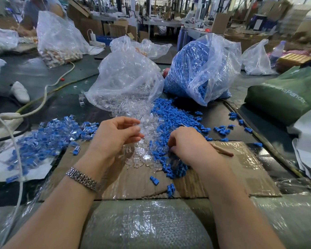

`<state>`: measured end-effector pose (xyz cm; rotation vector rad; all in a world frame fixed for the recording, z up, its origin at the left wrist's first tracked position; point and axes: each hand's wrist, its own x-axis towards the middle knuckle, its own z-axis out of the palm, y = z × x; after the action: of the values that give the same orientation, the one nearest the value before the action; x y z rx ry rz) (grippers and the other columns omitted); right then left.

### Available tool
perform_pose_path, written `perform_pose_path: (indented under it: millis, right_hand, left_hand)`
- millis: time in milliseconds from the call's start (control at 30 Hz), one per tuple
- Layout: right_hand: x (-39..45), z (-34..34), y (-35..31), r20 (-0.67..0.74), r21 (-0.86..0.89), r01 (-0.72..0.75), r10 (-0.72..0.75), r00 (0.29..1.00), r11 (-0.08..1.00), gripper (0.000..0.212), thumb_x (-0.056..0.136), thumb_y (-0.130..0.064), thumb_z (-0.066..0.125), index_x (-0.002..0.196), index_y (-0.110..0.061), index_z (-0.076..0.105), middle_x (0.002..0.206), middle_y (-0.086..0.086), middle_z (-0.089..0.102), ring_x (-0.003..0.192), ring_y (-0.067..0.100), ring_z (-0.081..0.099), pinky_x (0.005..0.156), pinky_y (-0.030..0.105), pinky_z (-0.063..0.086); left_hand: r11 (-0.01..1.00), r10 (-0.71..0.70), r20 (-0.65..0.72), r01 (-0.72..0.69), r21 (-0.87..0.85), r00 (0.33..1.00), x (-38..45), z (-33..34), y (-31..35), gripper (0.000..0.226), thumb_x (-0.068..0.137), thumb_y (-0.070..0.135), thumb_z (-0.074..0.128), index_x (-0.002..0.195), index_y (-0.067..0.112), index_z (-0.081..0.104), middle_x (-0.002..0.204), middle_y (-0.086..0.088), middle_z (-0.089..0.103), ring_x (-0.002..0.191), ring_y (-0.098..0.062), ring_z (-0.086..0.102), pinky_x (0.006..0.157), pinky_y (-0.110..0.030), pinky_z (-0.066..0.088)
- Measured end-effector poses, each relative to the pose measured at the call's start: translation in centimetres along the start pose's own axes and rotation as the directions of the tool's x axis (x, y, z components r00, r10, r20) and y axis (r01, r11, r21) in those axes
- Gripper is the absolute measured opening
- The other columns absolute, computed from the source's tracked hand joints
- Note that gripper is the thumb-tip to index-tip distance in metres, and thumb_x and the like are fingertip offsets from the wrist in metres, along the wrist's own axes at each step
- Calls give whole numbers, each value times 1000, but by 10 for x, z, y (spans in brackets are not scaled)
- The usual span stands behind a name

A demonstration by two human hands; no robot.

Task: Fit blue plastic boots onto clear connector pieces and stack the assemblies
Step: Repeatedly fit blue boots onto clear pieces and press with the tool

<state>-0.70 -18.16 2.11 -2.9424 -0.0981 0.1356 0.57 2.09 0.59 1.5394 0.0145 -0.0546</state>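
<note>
Loose clear connector pieces (142,159) lie in a heap at the middle of the cardboard sheet (241,169). Loose blue boots (171,114) spread beside them to the right and behind. My left hand (115,135) hovers over the clear heap with curled fingers pinching a clear connector piece (137,125). My right hand (188,144) is down among the blue boots, knuckles up, fingers curled under; what they hold is hidden. A pile of finished blue-and-clear assemblies (50,137) lies at the left.
An open bag of clear pieces (126,79) and an open bag of blue boots (201,69) stand behind the heaps. A green bag (284,94) lies at the right. White cables (43,97) run at the left. A pencil-like stick (222,149) lies beside my right hand.
</note>
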Motion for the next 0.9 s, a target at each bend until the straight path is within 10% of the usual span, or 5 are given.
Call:
perform_pose_path:
  millis: [200, 367, 467, 900]
  right_hand:
    - [-1, -4, 4, -83, 54, -37, 42, 996, 998, 13, 94, -8, 64, 91, -16, 74, 95, 4, 72, 90, 24, 68, 83, 40, 59]
    - [-10, -17, 8, -253, 479, 73, 58, 966, 875, 13, 89, -14, 74, 79, -20, 68, 75, -4, 72, 74, 13, 68, 59, 22, 53]
    - [-15, -17, 1, -312, 624, 233, -36, 949, 745, 13, 89, -12, 75, 83, -21, 69, 74, -4, 74, 72, 11, 71, 70, 28, 60]
    - [-21, -15, -6, -488, 502, 550, -307, 817, 668, 14, 91, -3, 72, 97, -16, 75, 90, -6, 68, 86, 10, 65, 82, 22, 53]
  left_hand:
    - [998, 3, 18, -4, 60, 1000, 0, -4, -1, 16, 82, 9, 77, 97, 13, 81, 84, -4, 77, 70, -12, 68, 67, -23, 60]
    - [956, -94, 216, 149, -252, 972, 0, -3, 2, 30, 71, 4, 77, 100, -1, 71, 88, -15, 73, 76, -21, 72, 66, -23, 59]
    - [932, -93, 304, 191, -308, 948, -1, -3, 2, 27, 76, 3, 76, 102, 0, 72, 94, -17, 74, 81, -23, 74, 67, -24, 60]
    - [928, -38, 400, 180, -325, 916, -10, 2, 4, 18, 86, 6, 67, 100, 5, 79, 97, -22, 75, 81, -25, 75, 70, -27, 61]
